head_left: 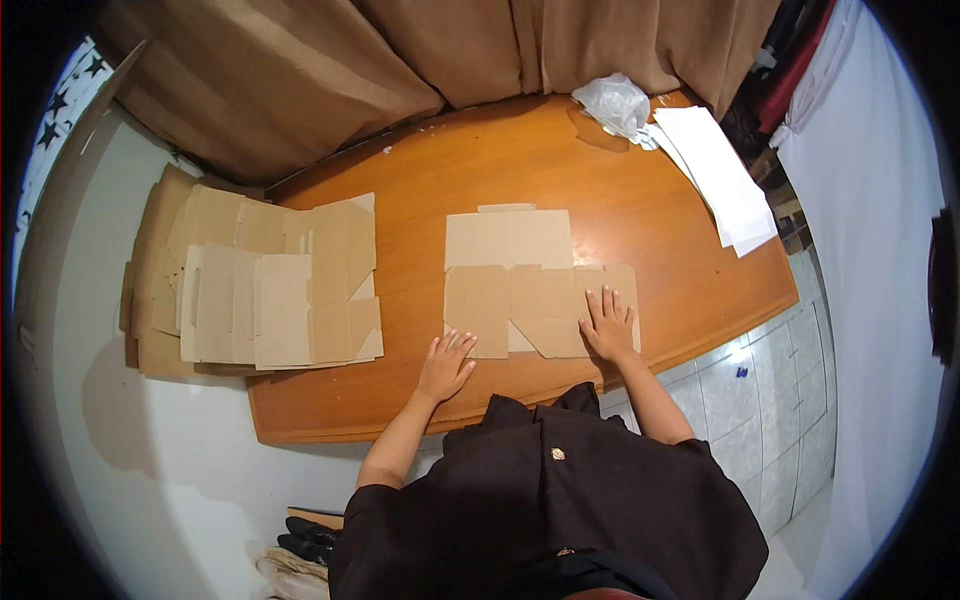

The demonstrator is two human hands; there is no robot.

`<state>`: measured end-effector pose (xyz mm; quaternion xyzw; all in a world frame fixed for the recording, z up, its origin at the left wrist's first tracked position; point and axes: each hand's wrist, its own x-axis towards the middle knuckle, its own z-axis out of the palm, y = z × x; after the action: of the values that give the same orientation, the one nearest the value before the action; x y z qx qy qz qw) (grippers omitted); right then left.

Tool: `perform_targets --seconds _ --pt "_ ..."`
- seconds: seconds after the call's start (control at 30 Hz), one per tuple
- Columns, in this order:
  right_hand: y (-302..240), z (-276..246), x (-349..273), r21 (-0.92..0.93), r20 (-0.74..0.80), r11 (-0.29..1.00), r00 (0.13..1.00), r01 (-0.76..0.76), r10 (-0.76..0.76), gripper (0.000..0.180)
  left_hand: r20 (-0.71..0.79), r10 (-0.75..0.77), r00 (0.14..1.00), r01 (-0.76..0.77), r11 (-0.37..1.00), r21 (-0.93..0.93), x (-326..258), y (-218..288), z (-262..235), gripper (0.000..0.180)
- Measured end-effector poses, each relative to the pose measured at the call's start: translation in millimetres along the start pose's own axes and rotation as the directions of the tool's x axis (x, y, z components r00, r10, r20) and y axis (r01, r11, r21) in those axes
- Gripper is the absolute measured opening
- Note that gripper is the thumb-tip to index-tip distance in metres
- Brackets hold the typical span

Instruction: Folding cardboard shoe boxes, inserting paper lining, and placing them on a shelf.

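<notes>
A flattened brown cardboard box [508, 240] lies in front of me on the wooden table, with a narrow tab at its far edge and slanted flaps along the near side. My left hand [447, 365] rests at its near left corner, fingers stretched out, the fingertips on the cardboard and the palm over the table. Flat on the right part of the cardboard lies my right hand [609, 325], its fingers spread. Neither hand grips anything.
To the left, a stack of flattened cardboard boxes [285, 300] overhangs the table [410, 260] toward the wall. White paper sheets [715, 170] and a crumpled clear plastic bag [613, 105] lie at the far right. Brown curtains [450, 50] hang behind the table.
</notes>
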<state>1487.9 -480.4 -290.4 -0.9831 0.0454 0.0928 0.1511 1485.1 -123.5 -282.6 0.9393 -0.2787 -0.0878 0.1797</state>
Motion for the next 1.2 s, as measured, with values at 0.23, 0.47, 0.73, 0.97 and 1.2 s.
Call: perform_targets --seconds 0.23,0.47,0.73,0.97,1.2 --pt "12.8 -17.5 15.0 0.185 -0.010 0.982 1.000 0.029 -0.028 0.073 -0.040 0.027 0.999 -0.026 0.999 0.040 31.6 27.3 -12.2 0.060" --pt "31.1 -8.1 -18.8 0.469 -0.234 0.837 0.875 -0.281 0.424 0.070 -0.111 0.215 0.970 -0.209 0.976 0.059 46.1 15.9 8.9 0.044" --pt "57.5 -37.6 -14.3 0.644 0.006 0.664 0.871 -0.379 0.492 0.051 -0.518 -0.243 0.820 -0.017 0.894 -0.447 71.4 26.3 -14.3 0.021" --pt "78.4 -88.1 9.9 0.955 0.051 0.285 0.993 -0.080 0.109 0.063 -0.186 -0.593 0.783 -0.013 0.284 -0.959 62.4 16.4 -66.6 0.035" --pt "51.8 -104.6 38.6 0.972 0.188 0.174 0.965 -0.156 -0.184 0.066 -0.042 -0.519 0.854 -0.260 -0.355 -0.898 33.8 -36.1 -55.9 0.028"
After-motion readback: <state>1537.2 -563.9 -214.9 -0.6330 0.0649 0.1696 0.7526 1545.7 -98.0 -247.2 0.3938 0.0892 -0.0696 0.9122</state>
